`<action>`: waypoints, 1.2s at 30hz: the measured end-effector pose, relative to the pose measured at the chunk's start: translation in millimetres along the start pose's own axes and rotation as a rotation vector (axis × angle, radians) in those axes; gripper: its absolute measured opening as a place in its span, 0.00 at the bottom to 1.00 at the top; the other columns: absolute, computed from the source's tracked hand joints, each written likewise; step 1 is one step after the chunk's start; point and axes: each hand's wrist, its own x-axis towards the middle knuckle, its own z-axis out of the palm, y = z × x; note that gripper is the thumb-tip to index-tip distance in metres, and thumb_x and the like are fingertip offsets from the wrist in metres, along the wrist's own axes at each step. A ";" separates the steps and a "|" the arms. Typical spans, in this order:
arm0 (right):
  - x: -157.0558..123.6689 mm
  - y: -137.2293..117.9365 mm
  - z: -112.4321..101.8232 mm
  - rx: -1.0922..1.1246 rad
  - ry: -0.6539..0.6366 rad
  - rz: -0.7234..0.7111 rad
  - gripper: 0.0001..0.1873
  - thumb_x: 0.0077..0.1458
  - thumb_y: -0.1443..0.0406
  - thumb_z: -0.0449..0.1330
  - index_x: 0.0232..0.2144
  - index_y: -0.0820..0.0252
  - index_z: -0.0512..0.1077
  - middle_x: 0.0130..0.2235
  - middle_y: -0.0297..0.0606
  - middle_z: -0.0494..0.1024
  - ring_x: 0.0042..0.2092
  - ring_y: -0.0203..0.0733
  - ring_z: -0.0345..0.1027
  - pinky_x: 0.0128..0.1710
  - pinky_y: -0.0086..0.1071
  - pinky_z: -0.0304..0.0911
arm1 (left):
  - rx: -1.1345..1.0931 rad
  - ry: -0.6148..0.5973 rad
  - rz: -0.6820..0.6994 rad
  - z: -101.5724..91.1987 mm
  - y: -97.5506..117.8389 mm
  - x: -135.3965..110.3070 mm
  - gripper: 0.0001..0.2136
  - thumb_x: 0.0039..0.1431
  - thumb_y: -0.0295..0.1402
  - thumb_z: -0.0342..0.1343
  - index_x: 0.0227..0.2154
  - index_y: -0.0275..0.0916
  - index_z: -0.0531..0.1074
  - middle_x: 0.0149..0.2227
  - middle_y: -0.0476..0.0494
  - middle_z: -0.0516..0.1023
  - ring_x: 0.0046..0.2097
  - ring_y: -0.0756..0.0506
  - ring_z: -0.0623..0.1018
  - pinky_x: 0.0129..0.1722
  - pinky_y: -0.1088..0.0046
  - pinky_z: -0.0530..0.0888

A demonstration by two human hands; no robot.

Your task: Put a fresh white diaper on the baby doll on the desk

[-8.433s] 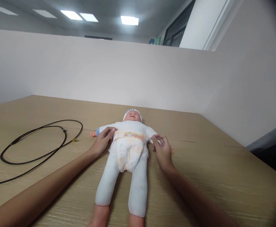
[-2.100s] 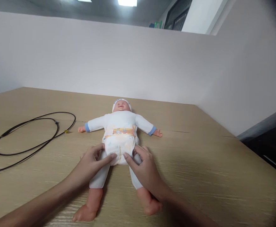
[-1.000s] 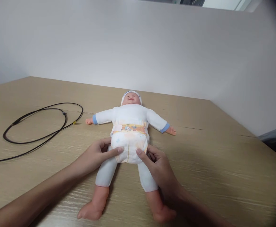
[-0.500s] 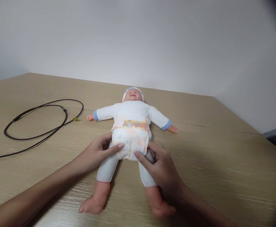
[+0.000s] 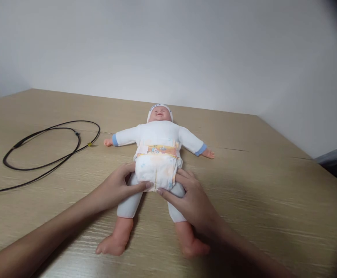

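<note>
A baby doll (image 5: 159,131) in a white suit with blue cuffs and a white cap lies on its back, arms spread, feet toward me. Around its hips sits a white diaper (image 5: 148,170) with an orange printed waistband and a yellow line down the front. My left hand (image 5: 122,181) grips the diaper's edge at the leg on the left, thumb on the lower front. At the other leg edge, my right hand (image 5: 190,197) holds the diaper the same way. The two thumb tips nearly meet at the crotch. Some fingers are hidden by the diaper and legs.
A looped black cable (image 5: 41,169) with a yellow tag lies on the wooden table (image 5: 261,185) to the left of the doll. Behind the table's far edge rises a pale wall (image 5: 168,50). Something dark (image 5: 336,162) shows past the table's right edge.
Both thumbs have moved inward and slightly down along the diaper's lower front, closer together. The whole view has shifted a little, so the doll appears slightly higher and further left.
</note>
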 end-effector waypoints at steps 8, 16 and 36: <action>1.7 7.9 -0.2 0.115 -0.005 -0.008 0.08 0.66 0.61 0.71 0.47 0.46 0.86 0.56 0.34 0.84 0.59 0.56 0.71 0.62 0.50 0.65 | -0.108 -0.048 -0.080 -4.3 -0.2 1.9 0.17 0.63 0.49 0.71 0.46 0.42 0.84 0.48 0.45 0.87 0.51 0.37 0.82 0.54 0.61 0.78; 2.3 4.5 2.8 0.028 0.014 0.013 0.13 0.56 0.64 0.77 0.45 0.48 0.86 0.51 0.37 0.84 0.56 0.58 0.71 0.58 0.52 0.67 | -0.137 -0.040 -0.092 -4.8 -4.7 2.4 0.17 0.62 0.50 0.72 0.45 0.42 0.85 0.47 0.45 0.87 0.53 0.37 0.82 0.56 0.61 0.77; 6.2 12.0 -12.2 -0.066 -0.089 -0.094 0.12 0.59 0.66 0.75 0.46 0.48 0.85 0.53 0.38 0.83 0.55 0.58 0.69 0.59 0.52 0.65 | 0.115 0.142 0.055 13.2 -19.9 0.1 0.26 0.48 0.26 0.66 0.53 0.41 0.80 0.58 0.38 0.83 0.61 0.30 0.78 0.64 0.47 0.73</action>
